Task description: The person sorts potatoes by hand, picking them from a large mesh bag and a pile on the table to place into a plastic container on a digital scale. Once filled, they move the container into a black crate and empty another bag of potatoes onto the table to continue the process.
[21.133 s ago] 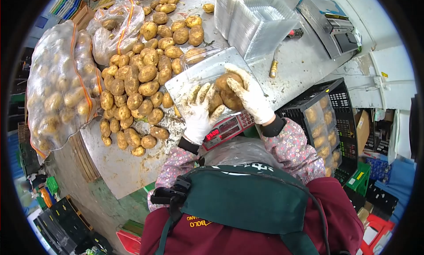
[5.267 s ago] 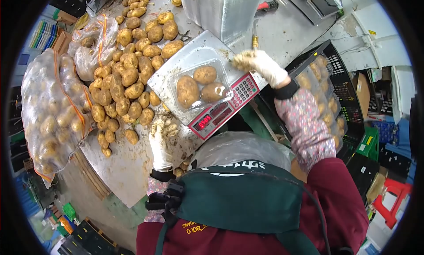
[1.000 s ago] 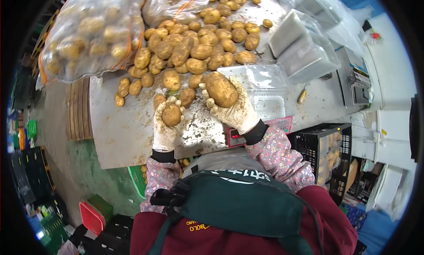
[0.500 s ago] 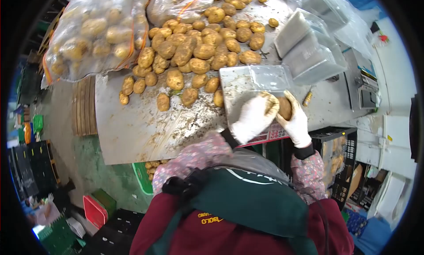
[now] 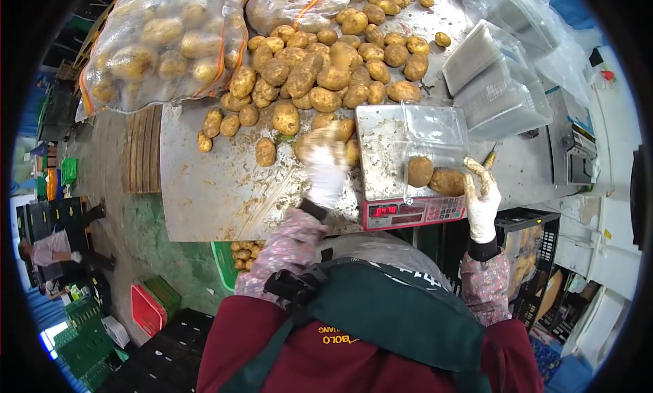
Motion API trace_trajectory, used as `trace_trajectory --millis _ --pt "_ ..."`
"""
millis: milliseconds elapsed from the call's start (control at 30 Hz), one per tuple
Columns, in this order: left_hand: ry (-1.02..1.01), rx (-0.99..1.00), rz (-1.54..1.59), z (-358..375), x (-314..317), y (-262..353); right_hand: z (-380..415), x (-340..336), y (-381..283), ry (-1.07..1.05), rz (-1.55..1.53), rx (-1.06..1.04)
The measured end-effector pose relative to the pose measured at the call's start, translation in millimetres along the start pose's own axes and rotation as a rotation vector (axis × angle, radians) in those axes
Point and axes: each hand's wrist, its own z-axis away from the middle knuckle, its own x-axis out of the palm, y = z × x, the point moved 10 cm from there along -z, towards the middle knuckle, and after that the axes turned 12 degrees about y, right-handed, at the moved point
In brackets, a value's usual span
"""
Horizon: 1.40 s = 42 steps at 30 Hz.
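Observation:
My left hand [image 5: 324,163], in a dirty white glove, is over the potatoes at the near edge of the pile [image 5: 306,73]. Motion blurs its fingers, so its grip cannot be made out. On the weighing scale [image 5: 381,141] sits a clear plastic tray [image 5: 437,124]. Inside it lie a round potato [image 5: 420,171] and a longer, browner potato [image 5: 449,182]. My right hand [image 5: 483,199], gloved too, stands at the tray's right side with fingers apart and nothing held. Red digits glow on the scale's display [image 5: 385,210].
Stacked clear trays [image 5: 500,87] stand right of the pile, beside a plastic bag [image 5: 537,32]. A big bag of potatoes [image 5: 160,53] rests at the back left. A black crate [image 5: 527,250] is at the lower right. A person [image 5: 58,250] is far left on the floor.
My left hand has moved left from the tray to the loose potatoes. My right hand has let go of the brown potato, now lying in the tray, and moved slightly right.

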Motion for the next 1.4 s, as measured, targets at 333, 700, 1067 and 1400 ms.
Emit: trace_trajectory --millis 333,700,1067,1400 --pt "-0.347 -0.923 0.75 61.0 49.4 -136.4 0.5 49.3 -55.6 -0.091 -0.087 -0.035" --pt "-0.703 -1.091 1.157 51.9 5.1 -8.1 43.4 161.7 -132.6 -0.61 -0.338 -0.132" --pt "-0.358 -0.883 1.057 25.3 10.3 -12.7 -16.0 47.4 -6.6 -0.142 -0.183 0.12" --pt "-0.299 -0.936 1.046 22.1 22.1 -36.3 -13.7 -27.4 38.5 0.157 -0.311 0.307"
